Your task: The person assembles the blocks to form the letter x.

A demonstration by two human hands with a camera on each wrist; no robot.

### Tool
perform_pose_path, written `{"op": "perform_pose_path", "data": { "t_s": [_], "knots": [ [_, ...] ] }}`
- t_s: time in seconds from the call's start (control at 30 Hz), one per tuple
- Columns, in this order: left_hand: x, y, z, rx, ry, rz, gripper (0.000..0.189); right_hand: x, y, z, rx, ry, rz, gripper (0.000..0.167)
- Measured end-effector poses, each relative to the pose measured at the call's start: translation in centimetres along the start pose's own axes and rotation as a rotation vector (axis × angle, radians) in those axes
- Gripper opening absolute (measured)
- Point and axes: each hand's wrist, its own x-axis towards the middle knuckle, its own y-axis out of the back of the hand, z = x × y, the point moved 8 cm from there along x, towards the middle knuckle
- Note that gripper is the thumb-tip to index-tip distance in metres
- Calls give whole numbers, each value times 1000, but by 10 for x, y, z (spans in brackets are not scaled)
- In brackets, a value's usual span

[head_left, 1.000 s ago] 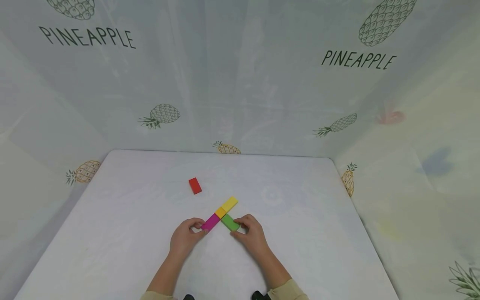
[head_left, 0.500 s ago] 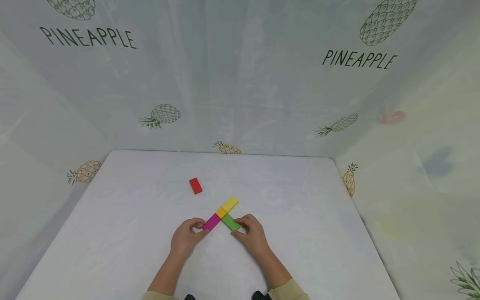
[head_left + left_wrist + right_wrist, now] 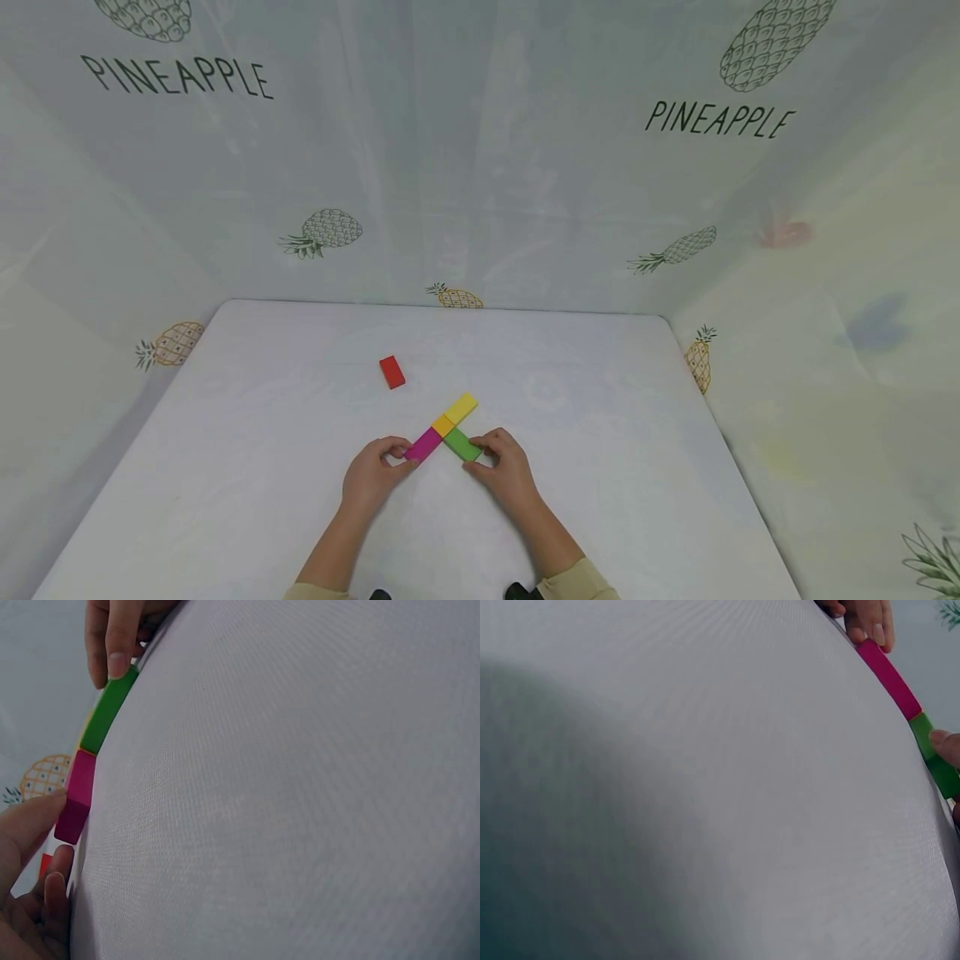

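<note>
My left hand [image 3: 372, 477] pinches the outer end of a magenta block [image 3: 423, 447] between thumb and fingers. With thumb and forefinger my right hand [image 3: 508, 468] holds the outer end of a green block [image 3: 462, 445]. Between them, a small orange block [image 3: 442, 426] meets the inner ends of both. A yellow block [image 3: 461, 407] continues from the orange one toward the back right, in line with the magenta block. In the left wrist view the green block [image 3: 109, 712] and the magenta block [image 3: 76, 796] meet at a corner.
A red block [image 3: 392, 372] lies apart, behind and left of the joined blocks. All rest on a white table [image 3: 225, 467]. Behind it hangs a pale cloth [image 3: 495, 167] printed with pineapples, which also covers both sides.
Both hands and all the blocks keep their places. Only a very slight shift of the whole head view shows.
</note>
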Motion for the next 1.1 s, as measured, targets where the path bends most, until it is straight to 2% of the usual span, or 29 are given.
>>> {"op": "perform_pose_path", "data": {
  "t_s": [0.83,1.1],
  "knots": [
    [0,0,-1,-5,-25,-13,23,-1,1,-2,24,21,27,32],
    [1,1,-3,-39,-17,-53,23,-4,2,-5,30,40,49,33]
  ]
}}
